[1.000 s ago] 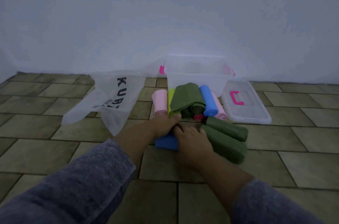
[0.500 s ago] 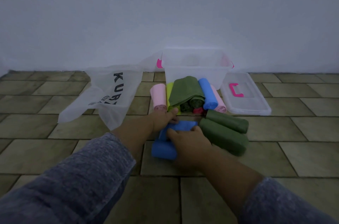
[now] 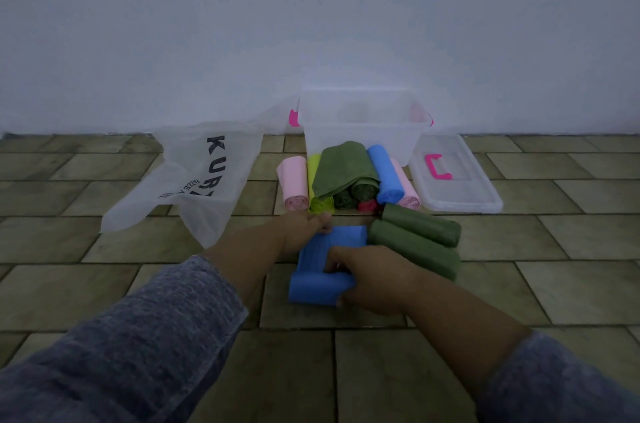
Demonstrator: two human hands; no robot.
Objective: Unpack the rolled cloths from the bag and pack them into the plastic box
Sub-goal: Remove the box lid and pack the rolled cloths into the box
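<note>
We see a clear, smooth plastic box [image 3: 360, 135] and lid [image 3: 460, 194], a thin, frosted bag [image 3: 194, 177] with a soft sheen, matt rolled cloths [image 3: 346, 166] that look smooth, matt floor tiles [image 3: 571, 284] and a sleeve [image 3: 138, 353] of rough, flecked knit.

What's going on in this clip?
A person on a tiled floor handles a blue cloth with both hands: the left hand pinches its loose far edge, the right hand grips its rolled end. Other rolled cloths lie piled before the clear plastic box; the bag lies flat to the left, the lid to the right.
</note>
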